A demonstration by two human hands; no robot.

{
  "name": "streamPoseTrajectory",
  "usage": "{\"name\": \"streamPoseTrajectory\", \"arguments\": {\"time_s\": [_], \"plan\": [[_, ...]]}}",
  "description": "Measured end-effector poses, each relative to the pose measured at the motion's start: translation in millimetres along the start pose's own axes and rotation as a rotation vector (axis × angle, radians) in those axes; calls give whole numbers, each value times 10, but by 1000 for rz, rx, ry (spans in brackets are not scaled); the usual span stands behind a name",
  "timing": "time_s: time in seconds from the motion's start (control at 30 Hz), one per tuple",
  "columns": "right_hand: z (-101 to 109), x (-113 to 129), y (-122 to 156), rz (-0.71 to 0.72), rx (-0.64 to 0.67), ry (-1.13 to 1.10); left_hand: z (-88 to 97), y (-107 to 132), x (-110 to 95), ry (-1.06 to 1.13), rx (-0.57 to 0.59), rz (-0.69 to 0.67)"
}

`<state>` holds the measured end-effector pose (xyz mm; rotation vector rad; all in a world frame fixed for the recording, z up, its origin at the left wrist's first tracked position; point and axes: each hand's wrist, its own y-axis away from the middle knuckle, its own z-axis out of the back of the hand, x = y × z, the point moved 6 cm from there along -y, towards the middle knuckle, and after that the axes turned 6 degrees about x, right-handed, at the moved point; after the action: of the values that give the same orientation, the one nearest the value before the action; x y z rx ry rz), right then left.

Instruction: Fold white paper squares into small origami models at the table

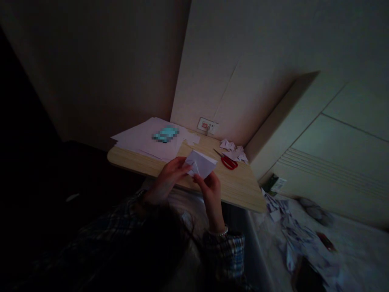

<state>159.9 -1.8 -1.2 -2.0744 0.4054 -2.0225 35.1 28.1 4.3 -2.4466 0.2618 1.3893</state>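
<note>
Gripping the folded white paper (204, 163) in our left hand (172, 172) and right hand (212, 187) above the pale wooden desk (243, 184), we should align edges before creasing.

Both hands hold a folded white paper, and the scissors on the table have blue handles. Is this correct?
Not entirely: the scissors on the table have red handles, not blue, as the head view shows. The rest stands: the left hand and the right hand both hold the folded white paper.
</note>
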Motion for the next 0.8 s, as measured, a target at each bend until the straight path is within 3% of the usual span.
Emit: {"name": "streamPoseTrajectory", "arguments": {"time_s": [0.1, 0.23, 0.4, 0.47, 0.8], "plan": [[-26, 11, -1, 9, 32, -4, -66, 20, 43, 44, 78, 76], [-10, 59, 16, 39, 30, 84, -24, 19, 55, 48, 54, 59], [182, 287, 106, 236, -214, 142, 77, -14, 56, -29, -47, 50], [219, 344, 132, 280, -255, 167, 113, -32, 46, -100, -100, 44], [208, 309, 101, 327, -189, 312, 188, -82, 27, -214, -137, -94]]}}
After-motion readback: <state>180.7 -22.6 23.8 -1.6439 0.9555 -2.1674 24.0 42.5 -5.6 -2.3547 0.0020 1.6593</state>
